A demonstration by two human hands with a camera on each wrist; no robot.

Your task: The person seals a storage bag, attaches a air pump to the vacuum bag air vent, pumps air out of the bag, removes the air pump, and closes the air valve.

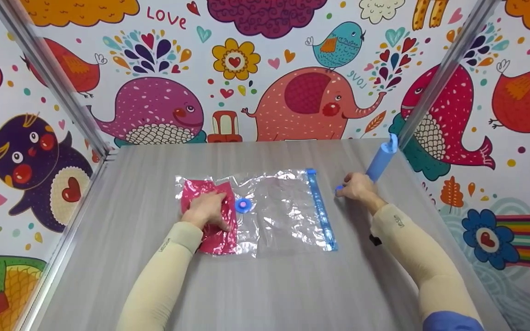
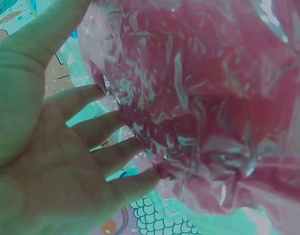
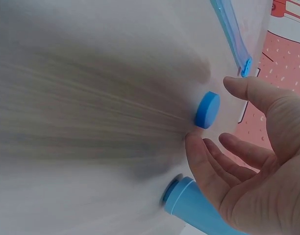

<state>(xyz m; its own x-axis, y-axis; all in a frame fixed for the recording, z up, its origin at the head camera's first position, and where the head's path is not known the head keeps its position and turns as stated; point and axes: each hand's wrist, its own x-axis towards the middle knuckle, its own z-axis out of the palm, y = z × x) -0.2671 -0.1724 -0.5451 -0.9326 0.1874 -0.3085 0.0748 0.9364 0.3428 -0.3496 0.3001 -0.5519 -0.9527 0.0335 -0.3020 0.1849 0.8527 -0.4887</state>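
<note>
A clear plastic vacuum bag (image 1: 279,216) lies flat, with folded pink fabric (image 1: 222,239) in its left end. My left hand (image 1: 207,209) rests on the bag over the fabric; its fingers (image 2: 125,159) are spread and touch the crinkled plastic. Beside the fabric is the bag's round blue valve (image 1: 243,205). My right hand (image 1: 358,186) is beyond the bag's blue zip edge (image 1: 322,211). Its thumb and fingers are apart around a small blue cap (image 3: 207,110) on the table, not visibly gripping it. A blue hand pump (image 1: 381,161) is just past that hand.
The grey wood-grain table (image 1: 283,289) carries these things. Walls with printed cartoon animals stand behind and at both sides, with metal posts (image 1: 58,82) at the corners. A blue slider (image 1: 311,172) sits at the far end of the zip.
</note>
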